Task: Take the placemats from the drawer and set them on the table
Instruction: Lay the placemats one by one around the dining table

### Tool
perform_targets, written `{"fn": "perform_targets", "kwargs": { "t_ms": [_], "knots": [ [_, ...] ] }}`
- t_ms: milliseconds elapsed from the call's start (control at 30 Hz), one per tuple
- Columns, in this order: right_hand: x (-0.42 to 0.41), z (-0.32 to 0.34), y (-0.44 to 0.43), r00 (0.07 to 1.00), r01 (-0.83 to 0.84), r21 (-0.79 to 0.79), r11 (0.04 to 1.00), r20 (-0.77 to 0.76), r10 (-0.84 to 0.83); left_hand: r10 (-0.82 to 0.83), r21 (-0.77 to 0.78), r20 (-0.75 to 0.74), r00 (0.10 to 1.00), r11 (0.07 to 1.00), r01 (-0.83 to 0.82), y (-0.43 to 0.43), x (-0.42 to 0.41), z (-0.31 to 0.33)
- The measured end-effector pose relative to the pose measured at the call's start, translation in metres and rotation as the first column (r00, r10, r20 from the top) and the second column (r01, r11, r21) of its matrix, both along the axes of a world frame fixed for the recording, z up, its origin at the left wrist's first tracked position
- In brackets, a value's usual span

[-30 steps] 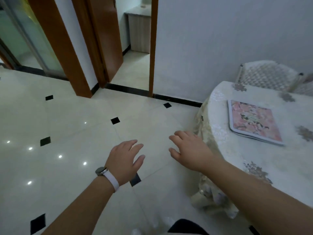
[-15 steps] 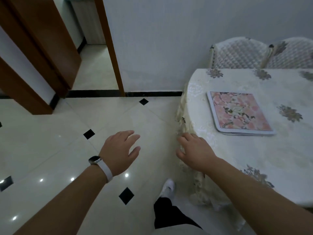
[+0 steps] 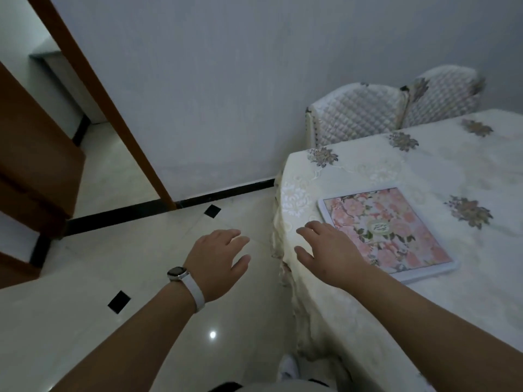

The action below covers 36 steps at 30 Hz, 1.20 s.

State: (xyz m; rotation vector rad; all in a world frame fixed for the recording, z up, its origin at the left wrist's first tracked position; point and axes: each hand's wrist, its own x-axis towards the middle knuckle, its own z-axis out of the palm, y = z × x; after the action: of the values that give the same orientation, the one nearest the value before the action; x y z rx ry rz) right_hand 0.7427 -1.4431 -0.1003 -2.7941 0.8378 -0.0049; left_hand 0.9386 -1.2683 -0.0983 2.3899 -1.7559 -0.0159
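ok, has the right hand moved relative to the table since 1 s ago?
Yes. The right hand has crossed from over the floor to over the table edge, nearer the floral placemat.

Dim, bluish indoor light, lamp glint on glossy floor (image 3: pixel 212 334) (small), wide-angle bowing at edges

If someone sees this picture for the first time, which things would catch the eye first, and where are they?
The pink floral placemat stands out most, lying flat on the table with its cream cloth, at right. Next come two open hands: the right hand over the table's edge beside the placemat, the left hand, with a white-strapped watch, over the tiled floor. Two quilted chairs stand behind the table.
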Motion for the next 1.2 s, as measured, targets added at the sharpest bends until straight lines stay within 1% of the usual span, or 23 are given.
{"fn": "perform_targets", "kwargs": {
  "t_ms": [133, 267, 367, 467, 633, 700, 767, 900, 1067, 1200],
  "knots": [
    [0.004, 0.001, -0.029, 0.987, 0.157, -0.008, 0.987, 0.026, -0.157, -0.099, 0.004, -0.004, 0.995, 0.995, 0.099, -0.048, 0.026, -0.003],
    [0.002, -0.012, -0.049, 0.954, 0.301, 0.032, 0.953, -0.012, -0.301, -0.233, -0.014, -0.068, 0.97, 0.973, 0.232, -0.101, 0.048, -0.019],
    [0.006, -0.019, -0.062, 0.917, 0.396, 0.006, 0.918, -0.051, -0.396, -0.35, -0.024, -0.117, 0.93, 0.937, 0.349, -0.152, 0.063, -0.028],
    [0.017, -0.017, -0.074, 0.851, 0.521, -0.002, 0.854, -0.071, -0.52, -0.483, -0.037, -0.125, 0.866, 0.875, 0.483, -0.206, 0.079, -0.027],
    [0.036, -0.006, -0.085, 0.693, 0.719, -0.007, 0.695, -0.079, -0.717, -0.667, -0.09, -0.116, 0.736, 0.745, 0.661, -0.283, 0.114, -0.026],
    [0.04, -0.001, -0.088, 0.601, 0.798, -0.005, 0.603, -0.081, -0.795, -0.7, -0.056, -0.142, 0.7, 0.711, 0.701, -0.312, 0.124, -0.03],
    [0.041, 0.001, -0.084, 0.521, 0.851, -0.017, 0.524, -0.089, -0.849, -0.72, -0.022, -0.2, 0.665, 0.682, 0.731, -0.332, 0.127, -0.037],
    [0.042, 0.001, -0.067, 0.37, 0.928, -0.018, 0.373, -0.091, -0.925, -0.761, 0.049, -0.264, 0.593, 0.603, 0.796, -0.359, 0.12, -0.051],
    [0.03, -0.009, -0.041, 0.199, 0.98, 0.022, 0.198, -0.125, -0.972, -0.829, 0.056, -0.291, 0.477, 0.483, 0.874, -0.386, 0.091, -0.061],
    [0.01, -0.023, -0.042, 0.098, 0.994, 0.061, 0.09, -0.145, -0.985, -0.845, 0.067, -0.299, 0.444, 0.445, 0.893, -0.408, 0.064, -0.066]
  ]
}}
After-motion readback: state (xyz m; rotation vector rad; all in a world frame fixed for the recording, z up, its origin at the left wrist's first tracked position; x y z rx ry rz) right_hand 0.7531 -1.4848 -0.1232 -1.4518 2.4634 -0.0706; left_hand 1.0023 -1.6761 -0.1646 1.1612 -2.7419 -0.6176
